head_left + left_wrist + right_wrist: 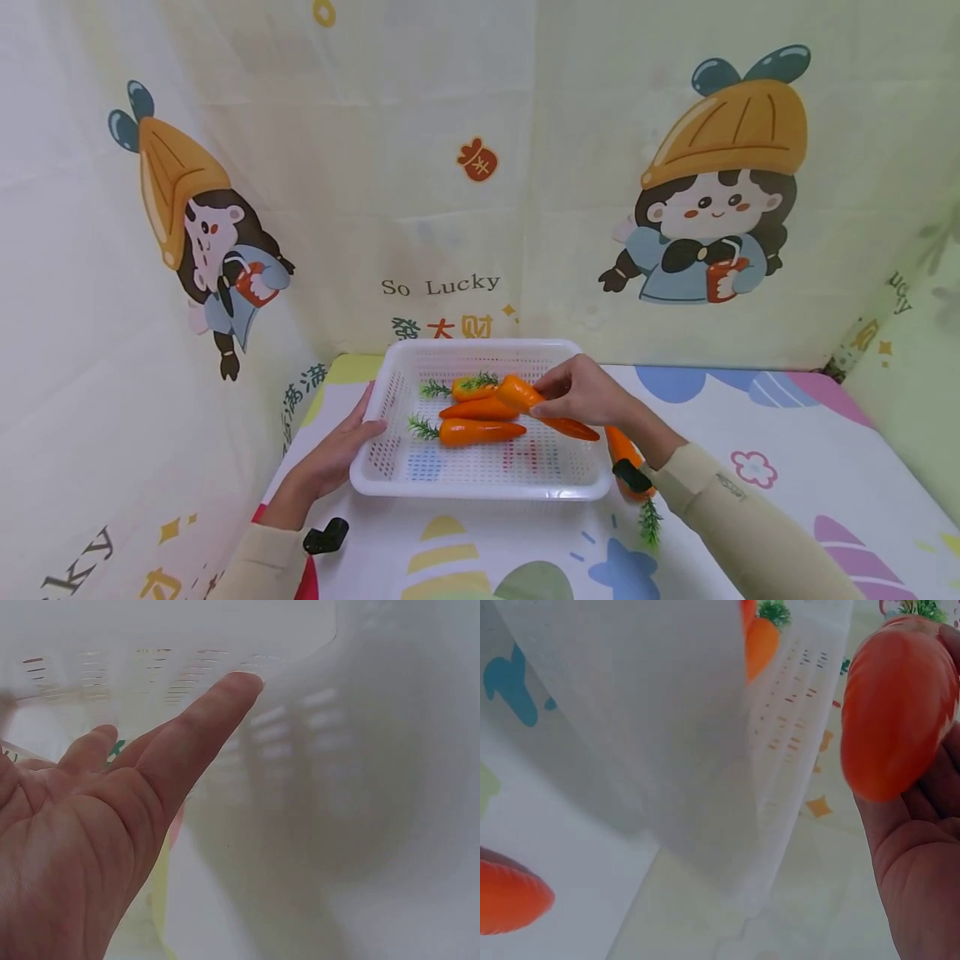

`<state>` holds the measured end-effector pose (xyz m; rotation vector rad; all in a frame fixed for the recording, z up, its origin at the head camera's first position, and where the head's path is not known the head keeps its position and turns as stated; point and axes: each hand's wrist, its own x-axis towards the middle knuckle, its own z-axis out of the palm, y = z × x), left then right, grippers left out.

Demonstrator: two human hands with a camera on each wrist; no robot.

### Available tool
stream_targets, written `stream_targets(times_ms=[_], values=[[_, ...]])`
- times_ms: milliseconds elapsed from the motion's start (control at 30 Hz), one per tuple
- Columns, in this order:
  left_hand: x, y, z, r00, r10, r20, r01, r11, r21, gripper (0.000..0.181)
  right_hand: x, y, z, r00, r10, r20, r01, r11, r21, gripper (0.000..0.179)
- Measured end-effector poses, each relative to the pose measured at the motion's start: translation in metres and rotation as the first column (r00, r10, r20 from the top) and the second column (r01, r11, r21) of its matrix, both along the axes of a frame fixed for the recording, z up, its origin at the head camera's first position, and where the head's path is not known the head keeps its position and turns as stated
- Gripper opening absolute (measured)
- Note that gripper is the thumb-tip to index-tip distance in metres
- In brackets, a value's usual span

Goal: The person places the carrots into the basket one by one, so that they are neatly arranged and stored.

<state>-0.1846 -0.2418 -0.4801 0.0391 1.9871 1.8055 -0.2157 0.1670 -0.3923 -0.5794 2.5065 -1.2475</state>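
Observation:
A white perforated plastic basket (480, 490) stands on the table, with three orange carrots (480, 432) with leafy green tops lying in its left and middle part. Over the basket's right half, my right hand (588, 392) pinches another carrot (517, 393) between thumb and fingers, its tapered tip slanting down to the right. The right wrist view shows that carrot (900, 712) close up beside the palm. At the basket's left side, my left hand (341, 446) holds the rim, thumb over it and fingers along the outer wall; in the left wrist view the fingertips are partly hidden.
Right of the basket, more carrot (622, 447) shows on the table, partly behind the right wrist, with green leaves (649, 523) near the front; how many lie there I cannot tell. A printed cloth (555, 208) hangs behind and at both sides.

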Motion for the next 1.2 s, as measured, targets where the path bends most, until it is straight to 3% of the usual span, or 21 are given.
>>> stream_targets(times_ms=[267, 567, 1200], values=[[0.001, 0.0, -0.002, 1.0, 0.008, -0.014, -0.008, 1.0, -0.008, 0.077, -0.003, -0.013, 0.003, 0.998, 0.054, 0.019, -0.054, 0.999, -0.01, 0.03], [0.0, 0.0, 0.001, 0.999, -0.025, -0.034, 0.025, 1.0, -0.02, 0.079, -0.01, -0.023, 0.001, 0.996, 0.089, 0.015, -0.089, 0.996, 0.02, 0.031], [-0.001, 0.0, -0.001, 1.0, -0.016, -0.02, 0.016, 1.0, -0.007, 0.077, -0.017, -0.057, -0.012, 0.987, 0.162, 0.024, -0.163, 0.984, 0.075, 0.032]])
